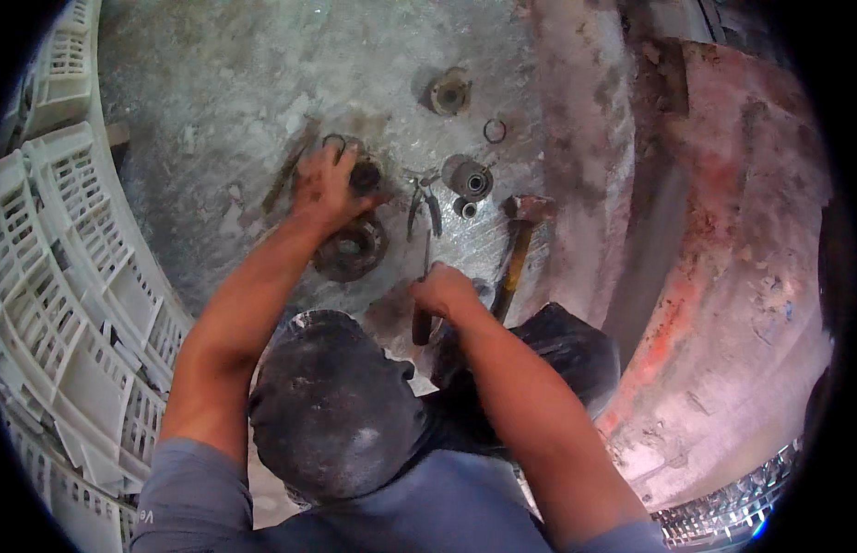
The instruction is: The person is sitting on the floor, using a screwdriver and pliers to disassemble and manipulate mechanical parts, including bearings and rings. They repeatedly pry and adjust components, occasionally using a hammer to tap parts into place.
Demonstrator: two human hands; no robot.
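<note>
My left hand (325, 189) reaches forward and is closed on the side of a dark, greasy round metal part (366, 175) with a hole in its middle. A small dark ring (334, 139) shows at its fingertips. Under my left wrist lies a wider metal flange (353, 251) with a round opening, partly covered by the forearm. Nearer my body, my right hand (445, 291) is closed around a screwdriver (421, 324). Its brown handle sticks out below the fist and its thin shaft points away from me. Beyond the shaft tip, pliers (425, 208) lie with handles spread.
Right of the pliers stand a cylindrical metal part (472, 181) and a small bushing (467, 210). Farther off lie a thin ring (494, 131) and a flanged hub (449, 94). A hammer (515, 258) rests near my right knee. White plastic crates (69, 276) line the left; a reddish block (723, 304) stands right.
</note>
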